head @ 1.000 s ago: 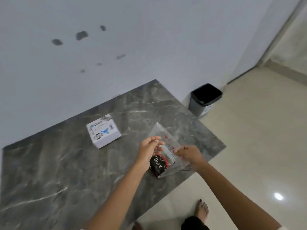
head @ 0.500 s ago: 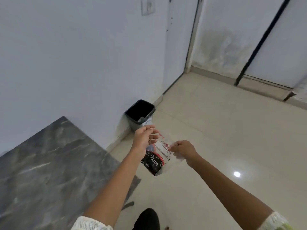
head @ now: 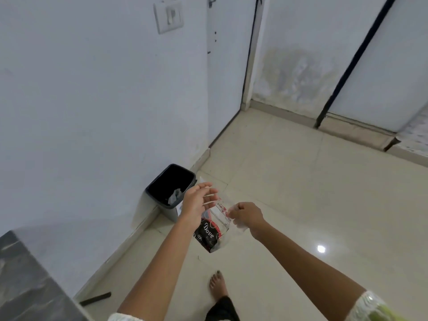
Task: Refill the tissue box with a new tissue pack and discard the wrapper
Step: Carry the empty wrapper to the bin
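Note:
An empty clear plastic wrapper (head: 214, 228) with a black printed lower part hangs in the air between my hands. My left hand (head: 196, 202) holds its left upper edge, fingers partly spread. My right hand (head: 246, 216) pinches its right upper edge. A dark grey waste bin (head: 170, 189) stands on the floor against the wall, just left of and beyond my left hand, with a scrap of wrapper inside. The tissue box is out of view.
The corner of the dark marble table (head: 25, 283) shows at the bottom left. A pale tiled floor (head: 301, 193) spreads to the right. My bare foot (head: 218, 287) stands below the wrapper. White walls and a door lie beyond the bin.
I have turned away from the table and moved towards the bin, carrying the wrapper in both hands. The tissue box has left the view. The bin now sits closer.

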